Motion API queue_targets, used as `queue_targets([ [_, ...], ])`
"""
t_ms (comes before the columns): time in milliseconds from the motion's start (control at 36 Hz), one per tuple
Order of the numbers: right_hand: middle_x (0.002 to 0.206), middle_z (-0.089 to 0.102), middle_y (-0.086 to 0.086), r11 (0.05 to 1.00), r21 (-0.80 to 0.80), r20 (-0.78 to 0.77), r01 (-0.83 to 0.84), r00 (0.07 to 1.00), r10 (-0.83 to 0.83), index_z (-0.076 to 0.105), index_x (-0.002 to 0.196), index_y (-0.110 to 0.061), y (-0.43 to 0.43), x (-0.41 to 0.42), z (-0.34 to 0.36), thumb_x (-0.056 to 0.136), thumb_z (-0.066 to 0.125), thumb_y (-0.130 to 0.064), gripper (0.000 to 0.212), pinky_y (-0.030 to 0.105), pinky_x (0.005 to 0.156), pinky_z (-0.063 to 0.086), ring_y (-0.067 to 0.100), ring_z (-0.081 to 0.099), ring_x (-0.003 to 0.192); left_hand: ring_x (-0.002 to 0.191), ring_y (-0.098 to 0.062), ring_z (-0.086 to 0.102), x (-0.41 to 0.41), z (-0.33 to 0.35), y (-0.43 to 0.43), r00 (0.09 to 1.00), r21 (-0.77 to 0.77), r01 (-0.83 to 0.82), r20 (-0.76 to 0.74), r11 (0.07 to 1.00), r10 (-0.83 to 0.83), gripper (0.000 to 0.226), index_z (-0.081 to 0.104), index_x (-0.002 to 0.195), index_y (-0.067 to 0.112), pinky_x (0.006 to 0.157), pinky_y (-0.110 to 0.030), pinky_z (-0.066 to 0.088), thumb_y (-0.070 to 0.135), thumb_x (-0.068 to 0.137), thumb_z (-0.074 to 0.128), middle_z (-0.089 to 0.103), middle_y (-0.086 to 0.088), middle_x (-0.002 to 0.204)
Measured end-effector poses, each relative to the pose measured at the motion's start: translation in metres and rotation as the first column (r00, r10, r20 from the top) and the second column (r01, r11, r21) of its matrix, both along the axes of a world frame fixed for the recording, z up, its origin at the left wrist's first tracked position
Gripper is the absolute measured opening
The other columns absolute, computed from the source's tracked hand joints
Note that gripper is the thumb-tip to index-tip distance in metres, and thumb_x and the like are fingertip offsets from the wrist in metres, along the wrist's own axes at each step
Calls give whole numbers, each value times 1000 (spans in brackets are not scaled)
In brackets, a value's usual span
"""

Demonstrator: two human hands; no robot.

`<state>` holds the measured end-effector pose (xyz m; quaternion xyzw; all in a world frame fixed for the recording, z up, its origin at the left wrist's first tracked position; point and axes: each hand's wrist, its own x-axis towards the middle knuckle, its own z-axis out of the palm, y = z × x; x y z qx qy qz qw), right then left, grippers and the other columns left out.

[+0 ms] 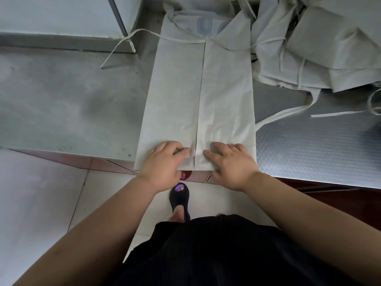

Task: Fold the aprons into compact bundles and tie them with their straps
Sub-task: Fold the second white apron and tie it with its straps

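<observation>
A white apron [198, 96] lies lengthwise on the grey table [72, 104], its two sides folded inward so they meet along a centre seam. Its near end hangs slightly over the table's front edge. My left hand [162, 164] rests on the near left flap, its thumb tucked under the hem and its fingers lying on top. My right hand [231, 162] lies flat on the near right flap, fingers spread. The apron's straps [123, 41] trail off its far end to the left and right.
A heap of other white aprons [317, 48] with loose straps lies at the back right. The right part of the table has a textured metal surface [319, 145]. Below are pale floor tiles and my foot in a black sandal [179, 195].
</observation>
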<state>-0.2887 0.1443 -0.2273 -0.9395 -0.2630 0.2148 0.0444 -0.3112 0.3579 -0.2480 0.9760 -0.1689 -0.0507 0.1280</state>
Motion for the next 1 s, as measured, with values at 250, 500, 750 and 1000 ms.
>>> queue_targets([
  [250,96,54,4,984,13,-211,180,962,-173,35,87,-26,11,36,17,99,35,-27,11,31,73,33,26,46,85,100,-28,56,55,28,6,927,45,-72,-365,996,83,27,57,118,24,85,-39,46,21,96,43,63,-5,107],
  [500,113,56,7,966,-123,-258,226,933,-251,50,120,-16,22,63,14,99,40,-16,23,29,73,34,22,44,88,103,-26,51,86,37,1,906,188,16,-418,982,65,26,52,121,23,79,-34,43,25,98,40,56,-6,113],
  [750,110,54,5,955,-112,-250,274,923,-294,51,116,-19,24,66,18,100,40,-32,23,29,72,35,22,45,87,113,-22,44,88,42,-9,982,338,110,-184,935,-49,29,49,116,26,89,-32,30,21,89,54,51,2,117],
  [1000,99,54,1,960,-150,-189,237,946,-263,50,101,-20,22,66,22,98,41,-30,13,29,68,34,20,46,84,114,-22,46,69,22,-26,927,24,97,-366,995,-82,26,56,110,20,91,-30,39,12,88,45,50,-1,117],
])
